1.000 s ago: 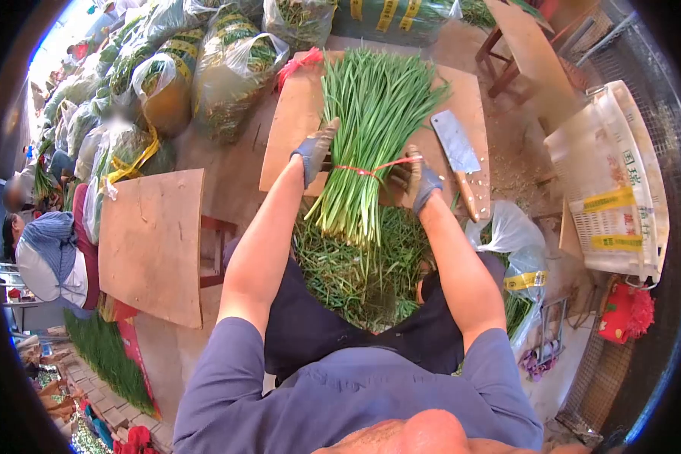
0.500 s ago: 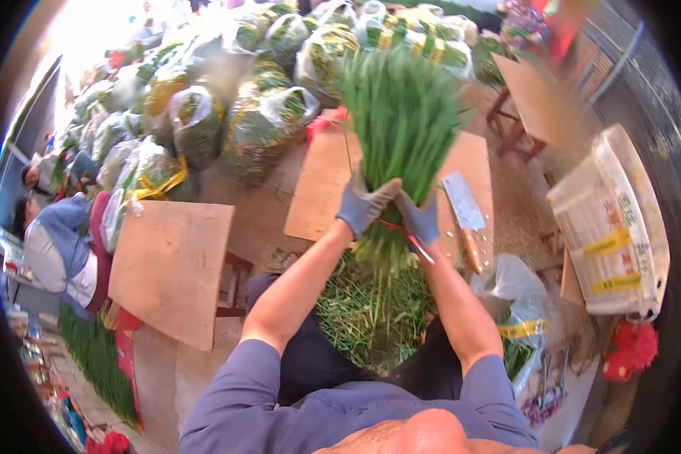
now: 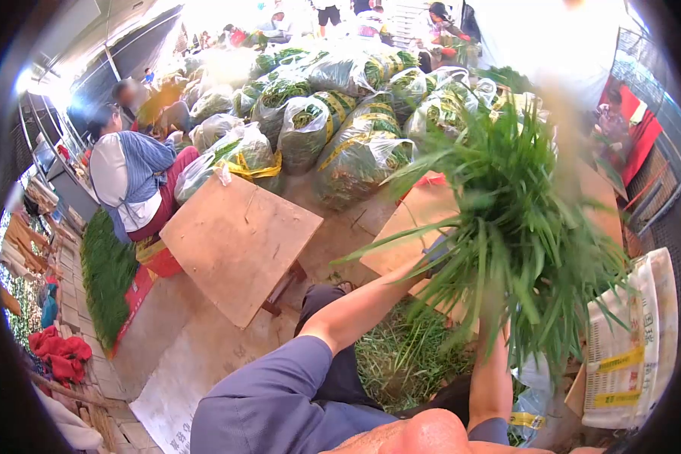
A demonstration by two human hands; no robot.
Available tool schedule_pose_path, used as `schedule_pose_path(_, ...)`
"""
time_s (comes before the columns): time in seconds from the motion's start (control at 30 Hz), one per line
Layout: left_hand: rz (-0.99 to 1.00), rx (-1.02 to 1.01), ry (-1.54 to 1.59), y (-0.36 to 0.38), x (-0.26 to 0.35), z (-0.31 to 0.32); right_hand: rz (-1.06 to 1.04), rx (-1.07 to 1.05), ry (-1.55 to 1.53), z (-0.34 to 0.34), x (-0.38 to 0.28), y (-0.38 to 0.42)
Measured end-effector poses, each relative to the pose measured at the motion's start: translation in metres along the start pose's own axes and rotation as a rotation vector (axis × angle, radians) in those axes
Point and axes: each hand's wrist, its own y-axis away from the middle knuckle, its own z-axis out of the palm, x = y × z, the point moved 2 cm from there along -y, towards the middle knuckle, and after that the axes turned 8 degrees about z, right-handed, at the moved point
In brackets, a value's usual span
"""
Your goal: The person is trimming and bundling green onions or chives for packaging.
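A large bunch of long green chives [image 3: 522, 227] is held up in the air, its leaf tips fanned out toward me. My left hand [image 3: 437, 248], in a grey-blue glove, is at the left side of the bunch; only a sliver of glove shows and its fingers are covered by leaves. My right forearm [image 3: 493, 371] rises into the leaves from below, with the hand itself hidden behind them. Both hands seem closed around the bunch. Under the chives stands a wooden board table [image 3: 416, 227], mostly covered from view. The cleaver seen earlier is hidden.
Loose green trimmings [image 3: 408, 356] lie between my knees. To the left is another board table [image 3: 238, 242], with a seated person [image 3: 125, 181] beyond it. Filled plastic bags [image 3: 363, 155] are piled ahead. A white crate [image 3: 632, 340] stands at right.
The bunch has been raised and tipped, so the leaf tips now face me instead of pointing away. Both hands went with it and are mostly covered. My view has swung left and up.
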Motion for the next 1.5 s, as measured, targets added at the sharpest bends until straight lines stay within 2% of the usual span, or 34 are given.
schedule_pose_path(0.13, 0.219, 0.095, 0.032, 0.006, -0.028, 0.002, 0.011, -0.038, -0.029, -0.001, 0.023, -0.025)
schedule_pose_path(0.17, 0.213, 0.120, 0.058, 0.001, -0.036, 0.000, 0.017, -0.059, -0.038, -0.002, 0.030, -0.032)
schedule_pose_path(0.2, 0.078, 0.183, 0.180, 0.002, -0.029, 0.003, 0.026, -0.105, -0.047, -0.002, 0.025, -0.032)
schedule_pose_path(0.27, -0.039, 0.297, 0.348, -0.009, -0.014, 0.013, 0.024, -0.234, -0.042, -0.010, 0.010, -0.034)
schedule_pose_path(0.3, -0.048, 0.365, 0.393, -0.003, 0.016, 0.035, -0.133, -0.044, 0.125, 0.038, -0.014, -0.011)
schedule_pose_path(0.4, -0.071, 0.249, 0.038, 0.007, -0.023, 0.011, -0.232, 0.155, 0.308, 0.057, 0.002, -0.013)
schedule_pose_path(0.43, -0.117, 0.194, 0.147, -0.008, -0.057, 0.001, -0.078, 0.097, 0.141, 0.047, 0.026, -0.032)
schedule_pose_path(0.47, -0.170, 0.143, 0.252, -0.023, -0.091, -0.009, -0.177, 0.139, 0.229, 0.027, 0.061, -0.065)
schedule_pose_path(0.5, -0.079, 0.068, 0.094, -0.030, -0.059, 0.000, -0.272, 0.182, 0.314, 0.006, 0.080, -0.090)
schedule_pose_path(0.57, 0.149, -0.084, -0.306, -0.048, 0.005, 0.031, -0.426, 0.195, 0.501, 0.042, -0.011, -0.032)
schedule_pose_path(0.6, 0.233, -0.141, -0.472, -0.060, 0.034, 0.048, -0.206, 0.008, -0.383, 0.066, -0.033, -0.015)
schedule_pose_path(0.63, 0.018, -0.156, -0.631, -0.063, 0.070, 0.071, -0.351, 0.131, -0.175, 0.065, -0.028, -0.021)
schedule_pose_path(0.67, -0.198, -0.207, -0.796, -0.065, 0.107, 0.094, -0.270, 0.141, -0.360, 0.075, -0.047, -0.006)
schedule_pose_path(0.7, -0.151, -0.291, -0.757, -0.088, 0.089, 0.097, -0.198, 0.163, -0.554, 0.084, -0.067, 0.009)
schedule_pose_path(0.73, -0.135, -0.389, -0.633, -0.095, 0.099, 0.114, -0.230, 0.255, -0.624, 0.091, -0.076, 0.013)
schedule_pose_path(0.77, -0.234, -0.371, -0.858, -0.082, 0.136, 0.134, -0.194, 0.203, -0.683, 0.084, -0.070, 0.008)
schedule_pose_path(0.8, -0.154, -0.449, -0.884, -0.087, 0.138, 0.132, -0.155, 0.150, -0.748, 0.077, -0.058, 0.007)
schedule_pose_path(0.9, 0.371, -0.674, -0.892, -0.116, 0.107, 0.087, 0.314, 0.234, -0.590, 0.054, -0.013, 0.038)
schedule_pose_path(0.93, 0.465, -0.695, -0.919, -0.115, 0.096, 0.066, 0.446, 0.156, -0.483, 0.042, 0.007, 0.051)
schedule_pose_path(1.0, 0.306, -0.573, -1.053, -0.093, 0.084, 0.025, 0.696, 0.000, -0.273, 0.014, 0.044, 0.080)
schedule_pose_path(1.07, 0.276, -0.626, -1.287, -0.062, 0.060, -0.028, 0.716, -0.008, -0.246, -0.007, 0.056, 0.099)
schedule_pose_path(1.13, -0.085, -0.338, -1.244, -0.016, 0.070, -0.040, 0.729, 0.017, -0.233, -0.011, 0.061, 0.105)
schedule_pose_path(1.2, -0.146, -0.264, -1.210, 0.023, 0.067, -0.060, 0.742, 0.085, -0.238, 0.003, 0.058, 0.107)
schedule_pose_path(1.23, -0.135, -0.256, -1.301, 0.037, 0.064, -0.063, 0.697, 0.077, -0.231, 0.017, 0.073, 0.103)
schedule_pose_path(1.27, -0.113, -0.247, -1.392, 0.045, 0.061, -0.066, 0.538, -0.036, -0.063, 0.044, 0.074, 0.108)
schedule_pose_path(1.3, 0.080, -0.320, -1.499, 0.050, 0.044, -0.079, 0.621, 0.119, 0.186, 0.069, 0.086, 0.106)
schedule_pose_path(1.33, 0.119, -0.365, -1.538, 0.052, 0.039, -0.074, 0.687, 0.015, 0.085, 0.093, 0.073, 0.101)
schedule_pose_path(1.37, 0.156, -0.409, -1.577, 0.058, 0.034, -0.064, 0.715, 0.001, -0.098, 0.108, 0.091, 0.092)
schedule_pose_path(1.4, 0.192, -0.453, -1.616, 0.064, 0.030, -0.055, 0.738, 0.044, -0.144, 0.122, 0.105, 0.081)
schedule_pose_path(1.47, 0.113, -0.586, -1.628, 0.068, 0.022, -0.044, 0.776, 0.136, -0.233, 0.138, 0.124, 0.062)
schedule_pose_path(1.5, 0.098, -0.620, -1.653, 0.070, 0.016, -0.040, 0.731, 0.097, -0.345, 0.135, 0.133, 0.060)
